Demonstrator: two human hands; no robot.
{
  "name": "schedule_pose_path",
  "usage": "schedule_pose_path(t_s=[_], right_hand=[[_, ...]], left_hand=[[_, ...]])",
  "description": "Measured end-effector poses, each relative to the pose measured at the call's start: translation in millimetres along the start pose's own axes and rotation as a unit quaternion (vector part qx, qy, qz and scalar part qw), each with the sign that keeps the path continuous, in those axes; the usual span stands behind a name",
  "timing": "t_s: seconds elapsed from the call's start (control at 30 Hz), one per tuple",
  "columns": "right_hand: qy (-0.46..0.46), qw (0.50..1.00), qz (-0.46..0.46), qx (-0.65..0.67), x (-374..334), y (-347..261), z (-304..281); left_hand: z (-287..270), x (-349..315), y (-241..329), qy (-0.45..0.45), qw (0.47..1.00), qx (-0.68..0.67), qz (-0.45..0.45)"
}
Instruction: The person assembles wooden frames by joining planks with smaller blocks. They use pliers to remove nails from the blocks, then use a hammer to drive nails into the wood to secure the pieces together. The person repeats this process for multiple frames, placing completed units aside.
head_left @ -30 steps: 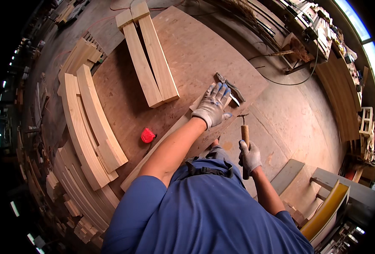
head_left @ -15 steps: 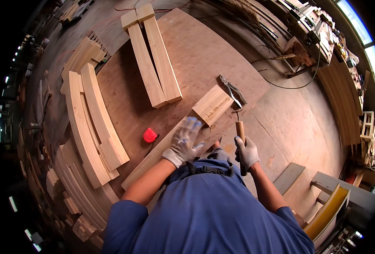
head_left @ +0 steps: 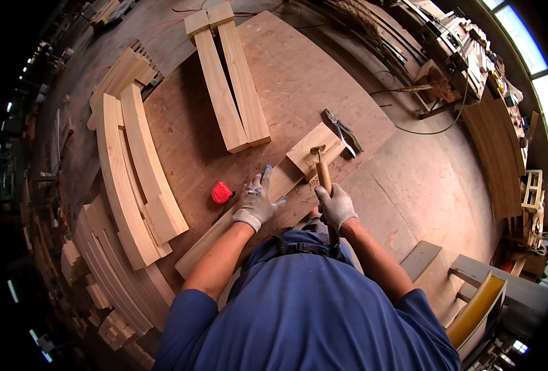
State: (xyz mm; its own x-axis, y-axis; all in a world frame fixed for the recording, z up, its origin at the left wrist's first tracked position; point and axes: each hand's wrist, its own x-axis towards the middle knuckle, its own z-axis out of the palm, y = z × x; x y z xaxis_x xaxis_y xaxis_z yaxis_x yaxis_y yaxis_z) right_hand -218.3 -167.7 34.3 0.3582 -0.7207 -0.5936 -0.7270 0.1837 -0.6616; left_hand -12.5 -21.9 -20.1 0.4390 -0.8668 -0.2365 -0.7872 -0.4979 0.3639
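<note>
- Brown work surface (head_left: 298,74): pliers (head_left: 347,131), red tape measure (head_left: 221,192), wooden block (head_left: 303,147) and long board (head_left: 284,179) on it.
- Left hand (head_left: 256,203): fingers spread over the board.
- Right hand (head_left: 337,209): fingers wrapped round the hammer (head_left: 324,175), its head over the block.
- Pale floor (head_left: 434,185); timber (head_left: 110,266) left, bright windows (head_left: 521,40) right.

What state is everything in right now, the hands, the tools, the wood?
Left hand: gloved, open, resting on the long board
Right hand: gloved, closed around the hammer
Hammer: held, head at the block; contact unclear
Long board: lying on the table
Block: at the board's far end
Pliers: lying down, handles spread
Red tape measure: lying on the table
Straight timbers: side by side, gap between
</note>
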Motion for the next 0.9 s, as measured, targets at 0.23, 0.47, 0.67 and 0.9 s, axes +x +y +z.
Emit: schedule_pose_path(t_s=[0.23,0.47,0.67,0.9], right_hand=[[0.015,1.0,0.009,-0.002,0,13,11],[-0.055,0.995,-0.011,-0.084,-36,18,12],[-0.013,0.999,0.022,-0.038,-1,1,-23],[-0.016,0.999,-0.04,0.023,45,-67,-61]], left_hand=[[6,-1,-2,0.01,1.0,0.004,0.009],[2,2,2,-0.008,1.0,0.011,-0.002],[5,0,-2,0.005,1.0,0.011,-0.004],[9,0,-5,0.008,1.0,0.001,-0.007]])
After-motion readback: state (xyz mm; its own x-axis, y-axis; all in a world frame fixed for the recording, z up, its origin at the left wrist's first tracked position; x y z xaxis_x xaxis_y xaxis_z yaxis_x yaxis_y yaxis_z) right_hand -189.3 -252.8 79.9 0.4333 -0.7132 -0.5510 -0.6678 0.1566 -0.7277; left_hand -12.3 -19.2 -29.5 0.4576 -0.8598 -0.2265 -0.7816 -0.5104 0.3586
